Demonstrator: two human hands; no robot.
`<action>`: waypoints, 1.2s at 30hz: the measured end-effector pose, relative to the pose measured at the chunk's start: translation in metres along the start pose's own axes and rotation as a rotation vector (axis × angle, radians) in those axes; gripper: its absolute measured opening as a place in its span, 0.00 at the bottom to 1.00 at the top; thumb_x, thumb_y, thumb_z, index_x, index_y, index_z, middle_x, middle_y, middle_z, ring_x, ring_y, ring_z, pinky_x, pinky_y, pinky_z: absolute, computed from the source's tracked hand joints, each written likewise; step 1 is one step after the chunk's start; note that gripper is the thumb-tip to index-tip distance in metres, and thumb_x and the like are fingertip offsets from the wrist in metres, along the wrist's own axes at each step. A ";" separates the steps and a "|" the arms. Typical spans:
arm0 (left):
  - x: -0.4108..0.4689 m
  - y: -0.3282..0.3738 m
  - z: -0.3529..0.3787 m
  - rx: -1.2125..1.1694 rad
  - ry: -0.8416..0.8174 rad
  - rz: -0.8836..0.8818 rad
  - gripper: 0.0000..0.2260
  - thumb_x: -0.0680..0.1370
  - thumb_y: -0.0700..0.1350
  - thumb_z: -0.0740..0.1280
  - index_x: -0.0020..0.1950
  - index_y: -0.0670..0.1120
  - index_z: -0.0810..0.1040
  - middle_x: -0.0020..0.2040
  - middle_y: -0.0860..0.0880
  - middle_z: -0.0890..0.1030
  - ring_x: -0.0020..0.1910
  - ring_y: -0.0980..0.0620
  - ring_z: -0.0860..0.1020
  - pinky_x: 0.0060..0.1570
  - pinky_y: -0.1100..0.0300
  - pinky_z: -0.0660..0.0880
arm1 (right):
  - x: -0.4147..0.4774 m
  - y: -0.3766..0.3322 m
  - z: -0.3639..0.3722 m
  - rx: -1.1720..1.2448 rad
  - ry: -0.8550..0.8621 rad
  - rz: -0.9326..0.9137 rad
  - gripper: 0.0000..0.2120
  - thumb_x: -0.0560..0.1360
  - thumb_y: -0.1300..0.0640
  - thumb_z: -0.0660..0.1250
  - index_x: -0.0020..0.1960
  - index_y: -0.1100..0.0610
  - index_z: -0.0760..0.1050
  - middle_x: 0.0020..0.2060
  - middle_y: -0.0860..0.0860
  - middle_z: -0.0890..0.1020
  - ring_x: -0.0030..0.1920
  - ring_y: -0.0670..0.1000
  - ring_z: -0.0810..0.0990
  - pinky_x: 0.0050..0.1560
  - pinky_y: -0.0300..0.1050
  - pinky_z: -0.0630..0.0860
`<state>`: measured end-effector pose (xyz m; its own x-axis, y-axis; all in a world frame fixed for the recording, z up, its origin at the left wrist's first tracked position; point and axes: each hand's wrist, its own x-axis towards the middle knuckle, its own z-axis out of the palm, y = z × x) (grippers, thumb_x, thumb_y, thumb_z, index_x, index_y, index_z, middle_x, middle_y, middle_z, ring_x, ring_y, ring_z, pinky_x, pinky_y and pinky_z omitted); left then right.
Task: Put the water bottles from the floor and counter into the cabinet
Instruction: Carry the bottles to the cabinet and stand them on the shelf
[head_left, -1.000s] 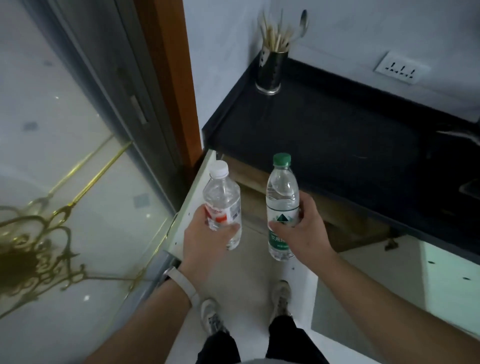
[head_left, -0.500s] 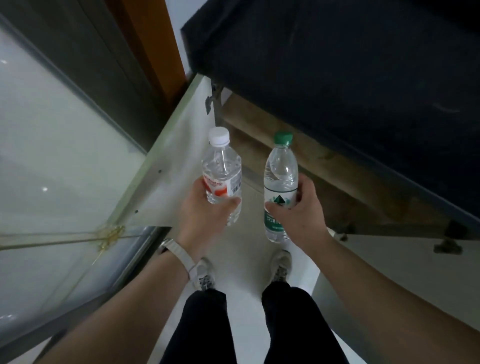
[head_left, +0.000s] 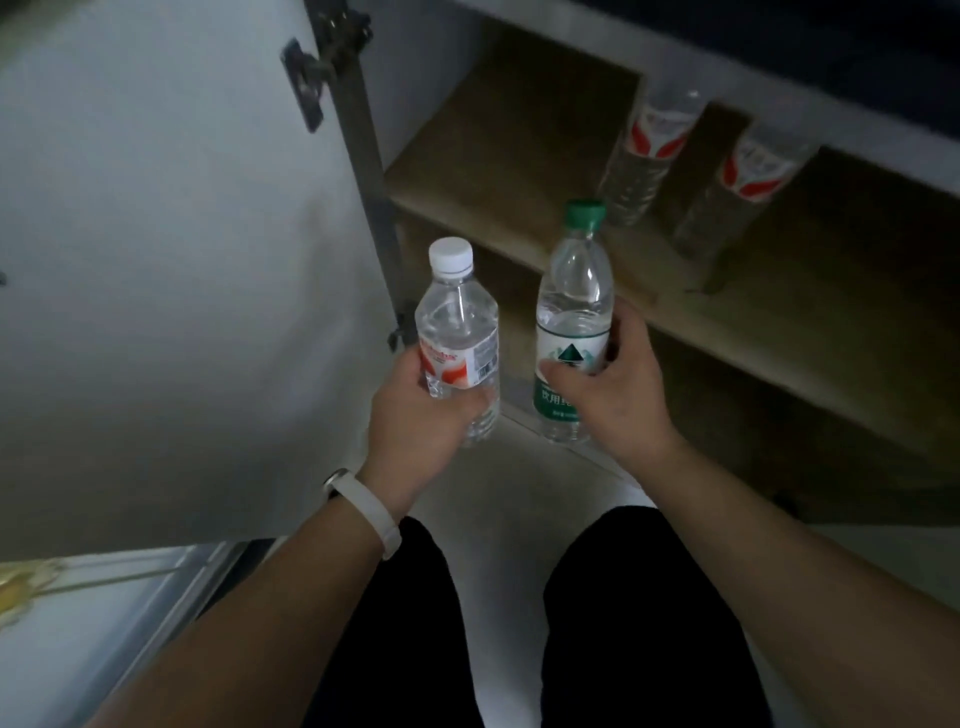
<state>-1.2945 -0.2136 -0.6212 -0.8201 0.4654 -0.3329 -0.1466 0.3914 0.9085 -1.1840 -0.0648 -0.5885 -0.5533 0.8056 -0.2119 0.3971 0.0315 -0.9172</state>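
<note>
So both bottles are up mid-frame, right in front of the open cabinet. The left grip (head_left: 421, 410) is wrapped round the white-capped bottle (head_left: 457, 332), the right grip (head_left: 618, 395) curled round the green-capped bottle (head_left: 574, 312). Two shelved bottles (head_left: 644, 156) stand upper right on the shelf (head_left: 493, 171). I'd slide these in upright beside them, bases flat — one at a time, clear of the door (head_left: 182, 234).

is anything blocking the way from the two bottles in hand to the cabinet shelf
Nothing visible does. The cabinet door is swung open to the left, and the shelf is bare beyond the white-capped bottle and green-capped bottle. A red-labelled bottle and a second red-labelled bottle stand further right on it.
</note>
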 end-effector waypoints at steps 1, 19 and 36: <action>0.010 -0.011 0.005 0.000 -0.014 0.025 0.22 0.66 0.48 0.82 0.58 0.59 0.80 0.50 0.61 0.85 0.49 0.60 0.84 0.56 0.50 0.81 | 0.008 0.010 0.003 0.011 0.003 -0.027 0.35 0.66 0.61 0.79 0.68 0.48 0.68 0.50 0.38 0.81 0.49 0.37 0.81 0.48 0.35 0.77; 0.111 0.055 -0.003 0.010 0.036 0.391 0.26 0.67 0.46 0.82 0.63 0.54 0.80 0.54 0.58 0.85 0.52 0.59 0.84 0.57 0.52 0.80 | 0.101 -0.015 0.014 0.084 0.050 -0.417 0.35 0.67 0.60 0.78 0.69 0.50 0.67 0.54 0.41 0.79 0.52 0.35 0.80 0.44 0.29 0.76; 0.199 0.112 0.034 0.027 0.160 0.449 0.22 0.69 0.49 0.80 0.61 0.53 0.79 0.54 0.56 0.84 0.54 0.55 0.82 0.59 0.51 0.79 | 0.209 -0.070 0.044 -0.029 0.201 -0.540 0.37 0.70 0.56 0.77 0.72 0.52 0.62 0.66 0.48 0.75 0.66 0.49 0.73 0.57 0.36 0.67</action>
<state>-1.4554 -0.0503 -0.5938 -0.8743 0.4659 0.1361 0.2543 0.2009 0.9460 -1.3596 0.0756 -0.5840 -0.5342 0.7675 0.3544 0.1189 0.4833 -0.8673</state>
